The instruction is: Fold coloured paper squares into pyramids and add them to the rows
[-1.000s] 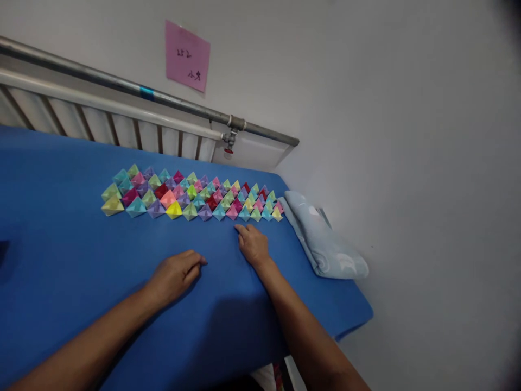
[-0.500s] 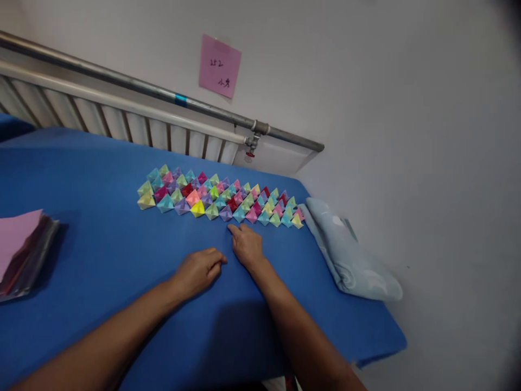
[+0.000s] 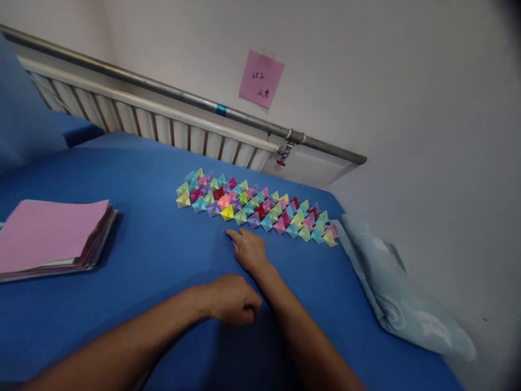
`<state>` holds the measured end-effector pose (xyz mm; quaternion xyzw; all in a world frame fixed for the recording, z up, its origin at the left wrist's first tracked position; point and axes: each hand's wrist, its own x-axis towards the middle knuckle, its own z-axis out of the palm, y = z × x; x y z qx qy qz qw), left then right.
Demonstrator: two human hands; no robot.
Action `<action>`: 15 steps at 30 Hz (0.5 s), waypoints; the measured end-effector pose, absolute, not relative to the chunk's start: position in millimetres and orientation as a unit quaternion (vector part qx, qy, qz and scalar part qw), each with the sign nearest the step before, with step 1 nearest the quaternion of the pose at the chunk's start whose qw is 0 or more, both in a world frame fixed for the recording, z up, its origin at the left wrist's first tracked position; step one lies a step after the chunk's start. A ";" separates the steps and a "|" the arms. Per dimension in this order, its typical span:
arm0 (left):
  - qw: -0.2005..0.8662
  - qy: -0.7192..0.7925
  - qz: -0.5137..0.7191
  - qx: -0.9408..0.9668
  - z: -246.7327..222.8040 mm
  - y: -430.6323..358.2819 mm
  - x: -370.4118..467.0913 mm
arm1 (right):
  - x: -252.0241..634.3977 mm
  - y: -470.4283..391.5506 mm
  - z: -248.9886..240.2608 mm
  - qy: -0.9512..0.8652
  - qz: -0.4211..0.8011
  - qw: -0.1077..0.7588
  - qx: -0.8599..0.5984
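Observation:
Rows of small folded paper pieces [image 3: 262, 207] in many colours lie on the blue table surface [image 3: 163, 244]. Just below the row's front edge is my right hand [image 3: 249, 251], its index finger stretched out to the left near a yellow piece [image 3: 227, 213]; the other fingers look curled, and nothing shows in it. Nearer to me, my left hand [image 3: 234, 300] is closed in a loose fist above the table, with nothing visible in it. Its wrist comes in from the lower left.
A stack of coloured paper with a pink sheet [image 3: 57, 228] on top lies at the left. At the right edge rests a folded light-blue cloth [image 3: 391, 288]. Behind the table are a radiator [image 3: 183, 136], a metal pipe [image 3: 163, 89] and a pink note [image 3: 261, 79] on the wall.
The view has turned left, so more of the paper stack shows. My left hand has moved right and closer to me. My right hand's index finger now points further left along the paper row.

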<state>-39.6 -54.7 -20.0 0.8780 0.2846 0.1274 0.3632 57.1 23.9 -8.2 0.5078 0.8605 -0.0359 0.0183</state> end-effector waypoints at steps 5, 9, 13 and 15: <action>0.570 0.177 0.103 0.796 -18.3 -58.5 -39.2 | 20.6 30.3 -9.4 0.876 -0.048 0.013 0.479; 0.698 0.142 0.069 0.698 -21.5 -49.2 -38.4 | -1.1 34.1 -11.0 0.884 -0.053 0.004 0.465; 0.797 0.103 -0.029 0.595 -35.9 -44.1 -36.3 | -23.5 33.1 -13.0 0.912 -0.063 -0.022 0.405; 0.818 0.108 -0.065 0.562 -47.3 -43.9 -36.5 | -33.4 30.6 -14.0 0.928 -0.068 -0.032 0.364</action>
